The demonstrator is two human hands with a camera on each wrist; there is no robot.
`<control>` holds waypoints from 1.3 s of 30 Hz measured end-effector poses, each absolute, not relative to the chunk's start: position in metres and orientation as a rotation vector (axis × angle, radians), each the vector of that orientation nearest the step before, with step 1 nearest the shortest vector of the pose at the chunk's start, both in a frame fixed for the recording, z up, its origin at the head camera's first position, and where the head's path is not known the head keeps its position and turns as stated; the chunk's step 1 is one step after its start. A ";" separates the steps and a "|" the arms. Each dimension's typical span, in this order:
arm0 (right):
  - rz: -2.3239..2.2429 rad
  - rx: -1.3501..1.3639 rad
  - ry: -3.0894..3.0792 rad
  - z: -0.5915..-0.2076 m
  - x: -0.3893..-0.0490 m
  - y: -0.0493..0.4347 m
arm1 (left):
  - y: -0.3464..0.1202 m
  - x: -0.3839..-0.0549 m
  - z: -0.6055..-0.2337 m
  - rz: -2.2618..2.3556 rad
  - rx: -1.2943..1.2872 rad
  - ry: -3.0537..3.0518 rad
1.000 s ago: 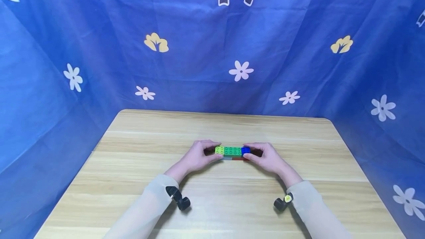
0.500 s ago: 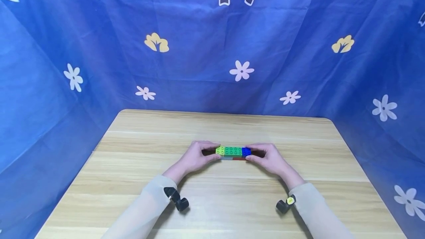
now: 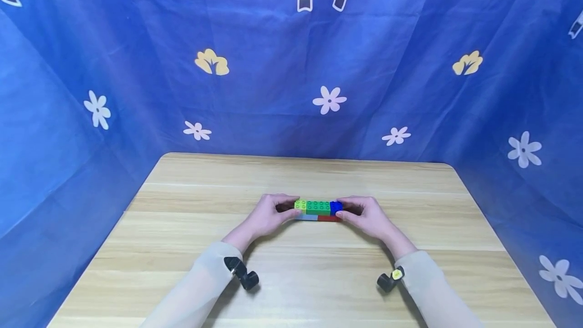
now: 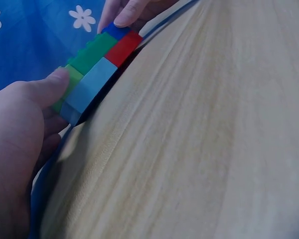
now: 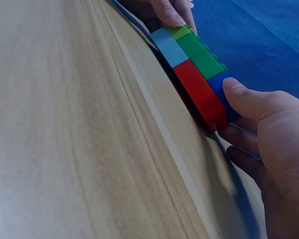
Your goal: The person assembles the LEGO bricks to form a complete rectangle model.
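Between the two hands is a two-layer row of toy building bricks. Its top layer has a lime brick (image 3: 300, 204), a green brick (image 3: 318, 208) and a dark blue brick (image 3: 335, 207). Below them sit a light blue brick (image 4: 92, 84) and a red brick (image 5: 200, 93), end to end. The left hand (image 3: 269, 215) pinches the lime end, thumb on its near face and fingers behind. At the other end, the right hand (image 3: 370, 216) pinches the dark blue brick the same way. In both wrist views a dark shadow runs under the bricks, close over the table.
The wood-grain table (image 3: 291, 272) extends in front of and behind the hands. A blue curtain (image 3: 268, 105) with white flowers surrounds its back and sides. Black wrist cameras (image 3: 249, 280) are worn over pale sleeves (image 3: 200, 282).
More of the light blue and red bricks' near faces shows now. The right thumb has slid slightly along the dark blue brick. Both hands keep hold of the ends; the head view has shifted a little.
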State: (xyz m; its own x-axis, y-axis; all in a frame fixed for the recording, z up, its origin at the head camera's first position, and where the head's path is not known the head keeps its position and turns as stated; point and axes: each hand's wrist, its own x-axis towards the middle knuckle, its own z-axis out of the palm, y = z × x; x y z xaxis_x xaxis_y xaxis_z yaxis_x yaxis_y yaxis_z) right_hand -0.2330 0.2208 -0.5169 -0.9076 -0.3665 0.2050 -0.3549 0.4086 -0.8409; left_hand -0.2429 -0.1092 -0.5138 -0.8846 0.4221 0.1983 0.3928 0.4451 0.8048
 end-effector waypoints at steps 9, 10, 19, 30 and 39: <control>-1.532 -0.776 2.719 -0.518 -0.236 0.223 | -0.106 -0.249 -0.513 1.451 0.687 2.634; -1.522 -0.800 2.733 -0.518 -0.236 0.223 | -0.106 -0.250 -0.513 1.449 0.685 2.633; -1.407 -1.018 2.873 -0.519 -0.233 0.217 | -0.103 -0.254 -0.513 1.423 0.694 2.653; -1.388 -1.072 2.903 -0.523 -0.235 0.218 | -0.103 -0.252 -0.512 1.446 0.760 2.677; -1.373 -1.019 2.888 -0.522 -0.238 0.219 | -0.102 -0.249 -0.513 1.403 0.843 2.718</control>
